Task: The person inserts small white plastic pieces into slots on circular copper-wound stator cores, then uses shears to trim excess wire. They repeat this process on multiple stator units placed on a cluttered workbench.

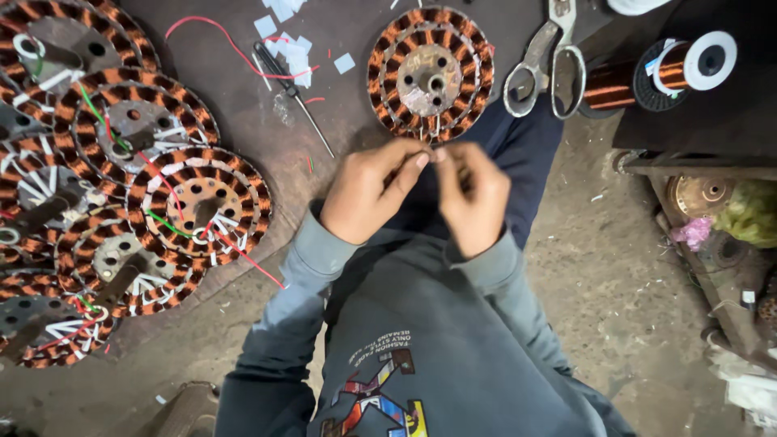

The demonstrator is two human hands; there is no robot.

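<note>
Grey-blue sweatshirt (colourful chest print), ribbed cuffs

I see a round copper-wound stator point(430, 74) lying flat just beyond my hands; its orange coils ring a grey metal hub with holes; thin wire ends at its near edge reach toward my fingertips.

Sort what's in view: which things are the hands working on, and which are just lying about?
In hand:
left hand
right hand
wound stator, its wire ends at the fingertips

Lying about:
scissors
copper wire spool
screwdriver
stacked stators
paper scraps
</note>
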